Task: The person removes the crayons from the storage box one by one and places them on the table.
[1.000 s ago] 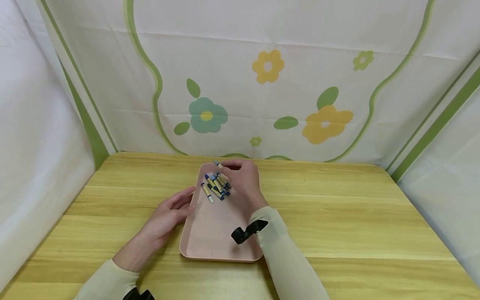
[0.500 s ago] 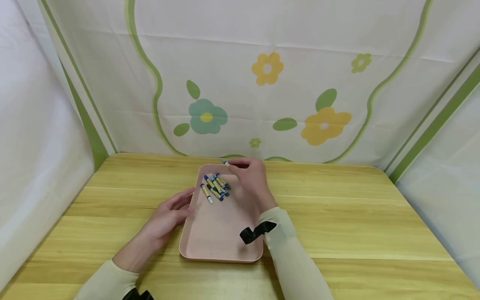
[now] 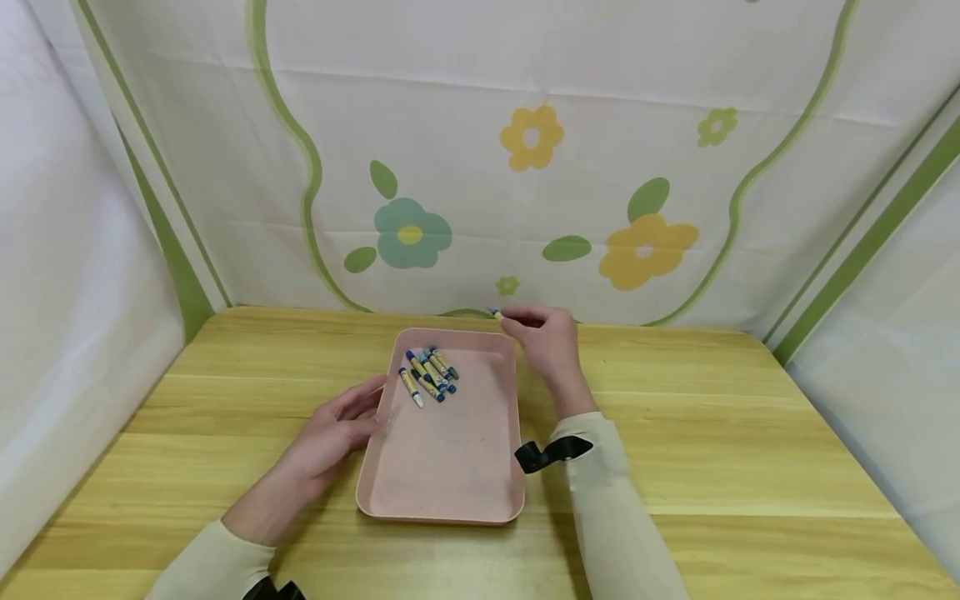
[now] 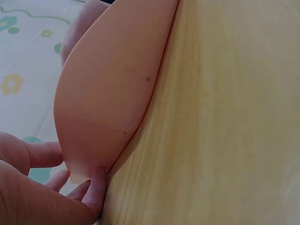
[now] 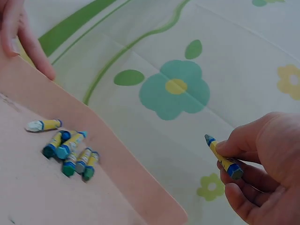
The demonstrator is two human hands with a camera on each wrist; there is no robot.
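Observation:
A pink tray [image 3: 450, 467] lies on the wooden table, with several blue-and-yellow crayons [image 3: 428, 373] bunched at its far end. My right hand [image 3: 546, 337] is past the tray's far right corner and pinches one crayon [image 3: 496, 314] by its end. The right wrist view shows that crayon [image 5: 224, 158] between thumb and fingers, with the other crayons [image 5: 70, 149] lying in the tray [image 5: 56, 197] to the left. My left hand [image 3: 339, 421] rests against the tray's left rim, fingers straight; the left wrist view shows its fingers [image 4: 96, 187] touching the tray's wall [image 4: 108, 98].
The wooden table [image 3: 712, 433] runs wide to the right and left of the tray. A white cloth with green stripes and flowers [image 3: 408, 233] hangs right behind the table's far edge and along both sides.
My right hand has lifted a crayon out of the tray and carried it to the right, beyond the tray's far right corner. The left hand has stayed on the rim.

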